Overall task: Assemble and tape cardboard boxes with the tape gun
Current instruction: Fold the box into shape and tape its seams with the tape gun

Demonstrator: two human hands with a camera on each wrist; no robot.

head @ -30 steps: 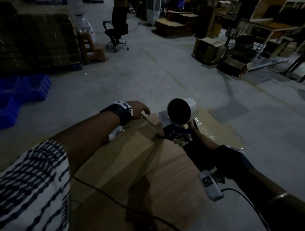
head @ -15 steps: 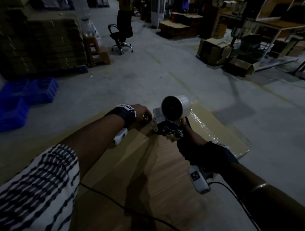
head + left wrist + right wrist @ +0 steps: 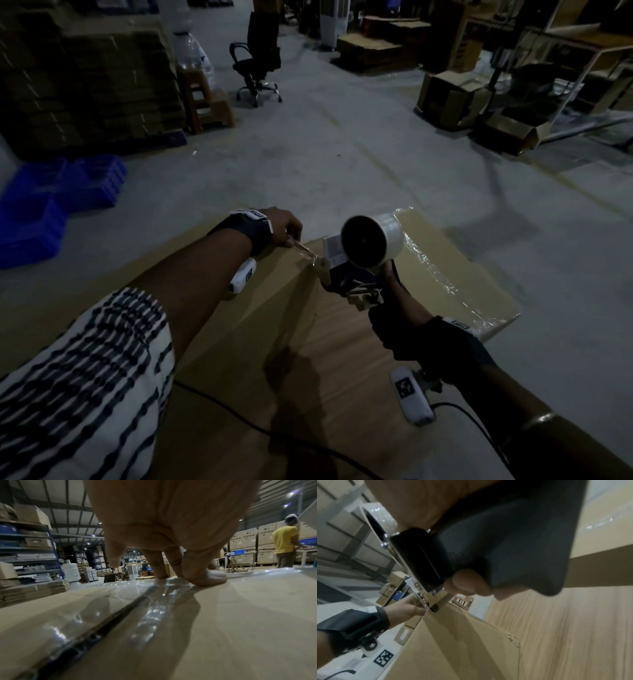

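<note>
A large cardboard box (image 3: 239, 342) fills the foreground. Clear tape (image 3: 154, 601) runs shiny along its top seam. At the far edge my left hand (image 3: 284, 226) pinches the tape end (image 3: 205, 582) between thumb and forefinger, down on the cardboard. A short strand stretches from there to the tape gun (image 3: 356, 270). The tape roll (image 3: 373, 241) sits on top of the gun. My right hand (image 3: 394, 308), in a dark glove, grips the gun's handle (image 3: 423, 561). The gun's front end touches the box edge just right of my left fingers (image 3: 412, 607).
A black cable (image 3: 222, 407) crosses the near part of the box. Blue crates (image 3: 51, 205) and stacked flat cardboard (image 3: 85, 68) stand at the left. An office chair (image 3: 257, 68) is ahead and open boxes (image 3: 452, 99) at the right. A person in yellow (image 3: 284, 545) works far off.
My right hand has brought the tape gun a little to the left, closer to my left hand. The left hand has stayed at the box's far edge.
</note>
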